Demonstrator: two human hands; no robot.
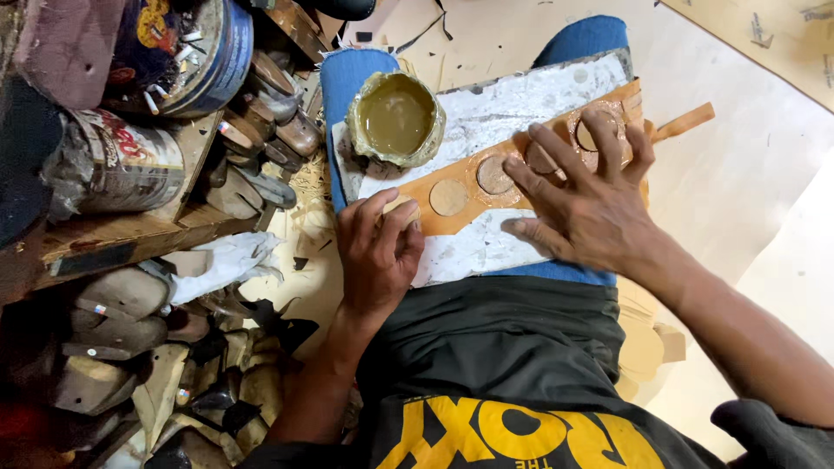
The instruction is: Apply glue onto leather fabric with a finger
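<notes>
A white, glue-stained board (486, 113) lies across my lap. An orange leather strip (486, 187) rests diagonally on it, with several round tan discs (448, 197) stuck along it. My right hand (586, 195) presses flat on the strip, fingers spread over the discs at its far end. My left hand (378, 252) sits at the strip's near end, fingertips pinching a small tan disc (401, 207). A crusted pot of brownish glue (395, 117) stands on the board's far left corner.
A wooden shelf (113, 230) at left carries tins (122, 165) and several shoe parts. Soles and scraps (122, 347) pile on the floor below. Pale sheet material (747, 174) covers the floor at right.
</notes>
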